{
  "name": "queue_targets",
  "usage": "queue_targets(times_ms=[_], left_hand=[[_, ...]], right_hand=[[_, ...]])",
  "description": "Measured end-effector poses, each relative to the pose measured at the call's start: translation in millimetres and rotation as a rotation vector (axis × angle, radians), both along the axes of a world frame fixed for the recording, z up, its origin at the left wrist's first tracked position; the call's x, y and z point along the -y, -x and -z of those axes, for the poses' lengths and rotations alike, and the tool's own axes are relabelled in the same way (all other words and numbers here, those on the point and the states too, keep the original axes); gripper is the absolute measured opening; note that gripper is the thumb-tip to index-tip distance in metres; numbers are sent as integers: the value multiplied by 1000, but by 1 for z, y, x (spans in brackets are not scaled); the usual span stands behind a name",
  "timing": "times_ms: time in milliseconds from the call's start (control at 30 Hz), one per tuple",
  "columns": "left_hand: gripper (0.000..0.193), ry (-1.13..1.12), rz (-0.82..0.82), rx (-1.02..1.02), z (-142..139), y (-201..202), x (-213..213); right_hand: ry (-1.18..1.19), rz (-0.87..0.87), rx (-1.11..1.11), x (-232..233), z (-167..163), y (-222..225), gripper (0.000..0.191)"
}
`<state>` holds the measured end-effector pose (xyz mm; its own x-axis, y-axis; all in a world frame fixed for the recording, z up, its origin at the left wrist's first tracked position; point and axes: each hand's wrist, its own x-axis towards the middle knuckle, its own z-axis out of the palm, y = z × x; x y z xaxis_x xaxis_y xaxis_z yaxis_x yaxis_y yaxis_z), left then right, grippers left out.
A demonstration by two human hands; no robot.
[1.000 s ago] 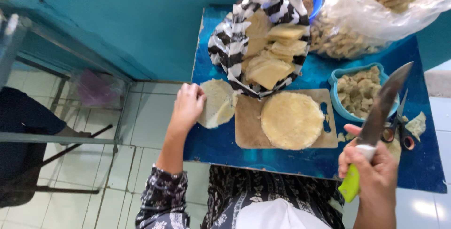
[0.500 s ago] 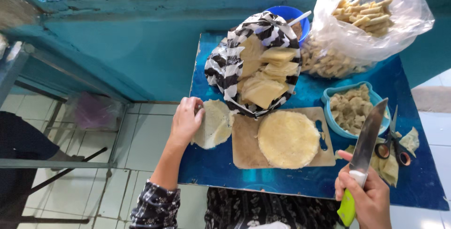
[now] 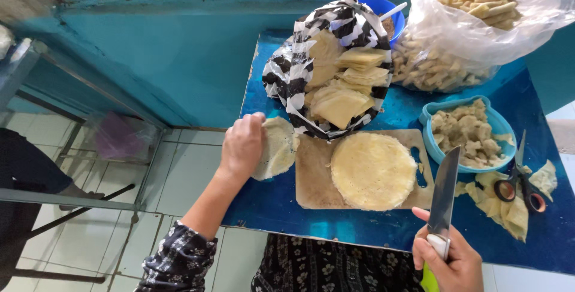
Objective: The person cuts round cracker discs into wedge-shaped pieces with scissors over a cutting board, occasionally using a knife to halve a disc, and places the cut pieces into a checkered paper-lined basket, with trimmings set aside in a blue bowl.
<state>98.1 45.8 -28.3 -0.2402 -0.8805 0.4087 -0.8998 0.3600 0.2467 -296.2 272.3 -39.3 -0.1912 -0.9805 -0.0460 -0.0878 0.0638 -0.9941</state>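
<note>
Right hand (image 3: 454, 262), at 5 o'clock in the view: fingers wrapped around the green-and-white handle of a broad steel kitchen knife (image 3: 444, 193), blade up and clear of the work. Left hand (image 3: 242, 146), at 9 o'clock: fingers closed on a pale folded pastry sheet (image 3: 277, 147) lying at the left edge of the blue counter (image 3: 269, 208).

Between the hands lies a rectangular wooden cutting board (image 3: 311, 178) with a round stack of thin pale wrappers (image 3: 373, 170) on it, whole and uncut as far as can be seen. Judgement: cutting is partly through; trimmed pieces already lie elsewhere, and this stack remains.

At 3 o'clock: black-and-orange-handled scissors (image 3: 520, 181) on pale offcut scraps (image 3: 503, 208); beside them a light-blue plastic bowl (image 3: 432, 143) of cut pieces. Beyond the board, a black-and-white striped plastic bag (image 3: 299, 70) holds folded wrappers. Farther, a blue bowl (image 3: 383, 8) with a white utensil, and a clear plastic bag of rolled snacks (image 3: 467, 34) at 1 o'clock.

Obstruction: the striped bag overhangs the board's far edge.
</note>
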Motion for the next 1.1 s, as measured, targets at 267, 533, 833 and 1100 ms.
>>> queue_targets(times_ms=[267,533,833,1100], left_hand=[[14,-76,22,-162,-43,-4,0],[22,241,206,-380,-85,52,-84],[19,-337,564,-600,-97,134,-149],[15,-872,599,-882,-72,119,-129]], right_hand=[[43,76,3,-13,-4,-1,52],[220,148,-112,6,-54,-28,41],[304,-25,-434,32,-52,-62,33],[146,-131,-287,27,-52,-9,14]])
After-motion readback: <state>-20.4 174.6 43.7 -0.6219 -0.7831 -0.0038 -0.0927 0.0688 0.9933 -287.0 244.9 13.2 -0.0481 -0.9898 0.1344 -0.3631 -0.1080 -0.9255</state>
